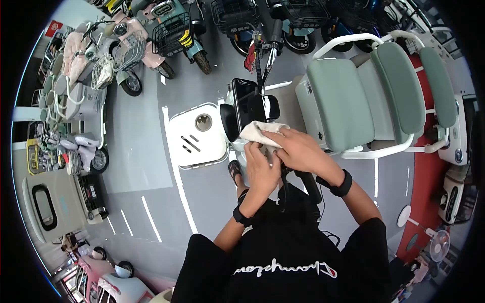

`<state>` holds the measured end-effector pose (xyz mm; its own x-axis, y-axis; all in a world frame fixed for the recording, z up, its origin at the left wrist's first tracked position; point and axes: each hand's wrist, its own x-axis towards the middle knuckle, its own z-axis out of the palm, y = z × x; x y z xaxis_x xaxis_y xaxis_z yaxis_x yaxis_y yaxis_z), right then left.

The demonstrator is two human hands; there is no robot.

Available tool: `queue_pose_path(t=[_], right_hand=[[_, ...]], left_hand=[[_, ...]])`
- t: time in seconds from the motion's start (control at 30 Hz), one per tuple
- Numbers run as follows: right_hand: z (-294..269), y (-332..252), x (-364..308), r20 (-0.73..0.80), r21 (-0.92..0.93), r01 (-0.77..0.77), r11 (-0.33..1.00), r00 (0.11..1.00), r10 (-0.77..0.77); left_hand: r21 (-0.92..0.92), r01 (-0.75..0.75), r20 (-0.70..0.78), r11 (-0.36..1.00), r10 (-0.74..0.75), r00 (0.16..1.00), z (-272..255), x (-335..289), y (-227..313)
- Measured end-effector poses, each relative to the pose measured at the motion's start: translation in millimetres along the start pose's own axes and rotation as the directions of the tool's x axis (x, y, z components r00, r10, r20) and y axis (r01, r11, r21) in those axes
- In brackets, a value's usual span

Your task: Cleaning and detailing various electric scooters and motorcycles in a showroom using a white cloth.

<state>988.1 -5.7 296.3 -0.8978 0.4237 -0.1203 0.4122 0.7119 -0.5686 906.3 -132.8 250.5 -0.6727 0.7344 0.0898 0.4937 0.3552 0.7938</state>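
Observation:
A white cloth (255, 132) lies bunched against the handlebar area of a white electric tricycle, just below its glossy black display panel (246, 93). The fingers of my right hand (302, 151) press down over the cloth and grip it. Close beside it, my left hand (262, 170) has its fingers curled at the cloth's lower edge; whatever lies inside them is hidden. A black grip (309, 186) of the handlebar extends below my right hand. A round black part (229, 122), perhaps a lamp, sits left of the display.
The tricycle's white front basket lid (198, 144) juts out to the left. Green padded seats (339, 103) with white armrests stand at the right. Parked scooters (174, 33) line the back and left. A white fan (439, 245) is at the lower right, near a red floor strip.

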Motion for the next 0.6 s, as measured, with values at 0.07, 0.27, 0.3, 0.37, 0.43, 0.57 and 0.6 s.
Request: queue_pose_path(t=[0.07,0.27,0.3,0.37,0.43,0.57,0.6], right_hand=[[6.2,7.9,9.1,0.045,0.005,0.109,0.994,0.993,-0.109],[32.9,31.2,28.1,0.039,-0.109,0.260,0.959,0.966,-0.257],[33.2,33.4,30.4,0.068,-0.107,0.243,0.964,0.969,-0.237],[40.9,44.6,37.6,0.076,-0.118,0.277,0.954,0.960,-0.269],[43.0,41.3,38.1,0.103,-0.018,0.203,0.979,0.974,-0.200],[43.9,36.4,41.9,0.123,0.005,0.117,0.993,0.986,-0.117],[44.4,39.7,44.2,0.128,0.051,0.113,0.992,0.985,-0.119]], left_hand=[[-0.034,0.142,-0.037,0.989,-0.143,0.989,5.5,-13.7,-6.8],[-0.021,0.093,-0.173,0.995,-0.095,0.980,7.8,-28.2,14.6],[0.081,0.046,-0.148,0.996,-0.034,0.988,9.4,-27.8,16.2],[0.077,0.049,-0.099,0.996,-0.042,0.994,16.2,-26.2,9.4],[0.148,0.023,-0.110,0.989,-0.006,0.994,18.6,-29.3,6.6],[0.216,0.005,-0.157,0.976,0.029,0.987,29.0,-22.6,-2.7],[0.184,0.024,-0.179,0.983,0.010,0.984,32.7,-20.5,-3.0]])
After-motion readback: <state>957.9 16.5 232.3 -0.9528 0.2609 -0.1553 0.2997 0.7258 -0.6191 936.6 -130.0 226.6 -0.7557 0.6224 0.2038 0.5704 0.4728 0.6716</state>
